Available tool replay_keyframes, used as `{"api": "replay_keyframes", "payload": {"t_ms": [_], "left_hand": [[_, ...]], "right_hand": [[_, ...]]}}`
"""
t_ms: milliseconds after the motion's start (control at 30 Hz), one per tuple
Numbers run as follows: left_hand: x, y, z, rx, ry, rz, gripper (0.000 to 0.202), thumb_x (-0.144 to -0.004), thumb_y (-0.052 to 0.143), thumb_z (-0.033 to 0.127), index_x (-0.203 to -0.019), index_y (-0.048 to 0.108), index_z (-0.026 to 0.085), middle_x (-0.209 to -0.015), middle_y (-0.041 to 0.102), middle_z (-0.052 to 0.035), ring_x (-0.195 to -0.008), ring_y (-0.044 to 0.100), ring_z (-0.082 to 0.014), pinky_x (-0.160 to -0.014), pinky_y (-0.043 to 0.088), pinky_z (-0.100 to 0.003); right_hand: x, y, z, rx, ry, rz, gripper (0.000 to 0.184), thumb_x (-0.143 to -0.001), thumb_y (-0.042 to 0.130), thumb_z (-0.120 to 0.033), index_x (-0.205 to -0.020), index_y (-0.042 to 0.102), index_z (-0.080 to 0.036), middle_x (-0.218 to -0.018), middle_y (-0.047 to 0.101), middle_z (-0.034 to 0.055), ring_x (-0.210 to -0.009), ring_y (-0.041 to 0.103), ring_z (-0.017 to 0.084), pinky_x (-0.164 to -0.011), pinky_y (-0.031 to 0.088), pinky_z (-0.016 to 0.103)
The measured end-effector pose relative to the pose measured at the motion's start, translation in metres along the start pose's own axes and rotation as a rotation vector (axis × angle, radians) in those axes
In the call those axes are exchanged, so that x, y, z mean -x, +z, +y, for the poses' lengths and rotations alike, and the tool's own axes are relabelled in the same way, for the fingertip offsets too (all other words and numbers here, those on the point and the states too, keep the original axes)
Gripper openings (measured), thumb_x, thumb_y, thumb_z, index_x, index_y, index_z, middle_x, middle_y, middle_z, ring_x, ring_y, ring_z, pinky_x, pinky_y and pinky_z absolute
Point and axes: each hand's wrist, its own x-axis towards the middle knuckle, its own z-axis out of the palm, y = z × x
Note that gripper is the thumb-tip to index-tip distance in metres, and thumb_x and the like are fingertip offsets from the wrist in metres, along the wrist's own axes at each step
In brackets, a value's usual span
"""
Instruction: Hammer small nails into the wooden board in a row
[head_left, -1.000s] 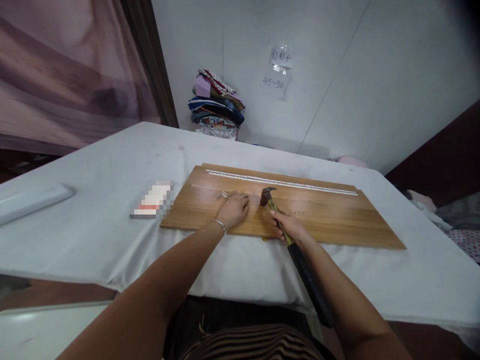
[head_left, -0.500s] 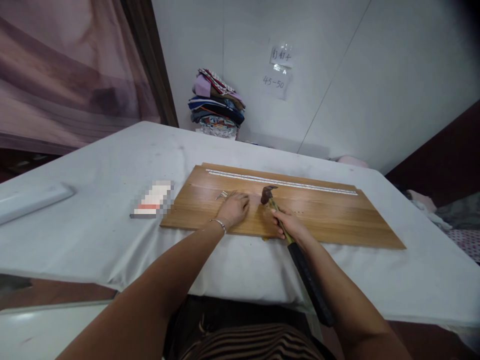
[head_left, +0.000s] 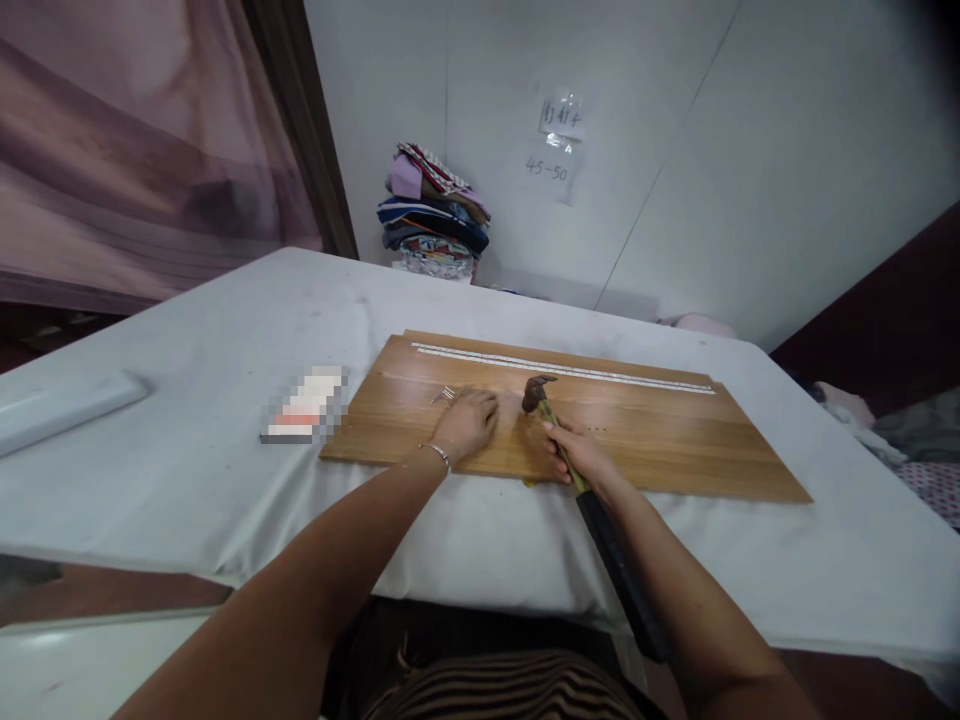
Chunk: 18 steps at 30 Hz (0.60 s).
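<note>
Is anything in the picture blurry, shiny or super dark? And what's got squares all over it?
In the head view, coarse squares cover a thing left of the wooden board, hiding its details; the board has a pale sheen beside the left hand; the top right corner is nearly black; the thin metal pieces by that hand look soft.

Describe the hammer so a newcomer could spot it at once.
Start at the white-covered table, then the long wooden board on it. Over the board, the right hand holds the hammer near its head. Its brown claw head and black grip set it apart from the thin metal nails by the left hand.
</note>
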Motion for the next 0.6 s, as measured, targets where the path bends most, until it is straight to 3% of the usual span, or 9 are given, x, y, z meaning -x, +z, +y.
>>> {"api": "replay_keyframes", "payload": {"t_ms": [400, 600], "left_hand": [[0.002, -0.002, -0.003, -0.003, 0.014, -0.01, 0.026, -0.099, 0.052, 0.02, -0.106, 0.077, 0.019, -0.126, 0.075, -0.0113, -0.12, 0.066, -0.0261, -0.119, 0.044, -0.047], [0.003, -0.003, -0.003, -0.022, 0.014, -0.018, 0.025, -0.099, 0.052, 0.02, -0.108, 0.076, 0.018, -0.128, 0.074, -0.011, -0.121, 0.066, -0.0264, -0.122, 0.042, -0.047]], "right_hand": [[-0.003, -0.003, 0.013, -0.003, -0.025, -0.035, 0.046, -0.069, 0.074, -0.058, -0.092, 0.052, -0.025, -0.058, 0.048, -0.0125, -0.032, 0.036, 0.006, -0.029, 0.027, 0.021], [0.004, -0.007, 0.008, -0.007, -0.02, -0.027, 0.045, -0.07, 0.074, -0.059, -0.089, 0.05, -0.025, -0.058, 0.048, -0.013, -0.032, 0.036, 0.006, -0.029, 0.027, 0.021]]}}
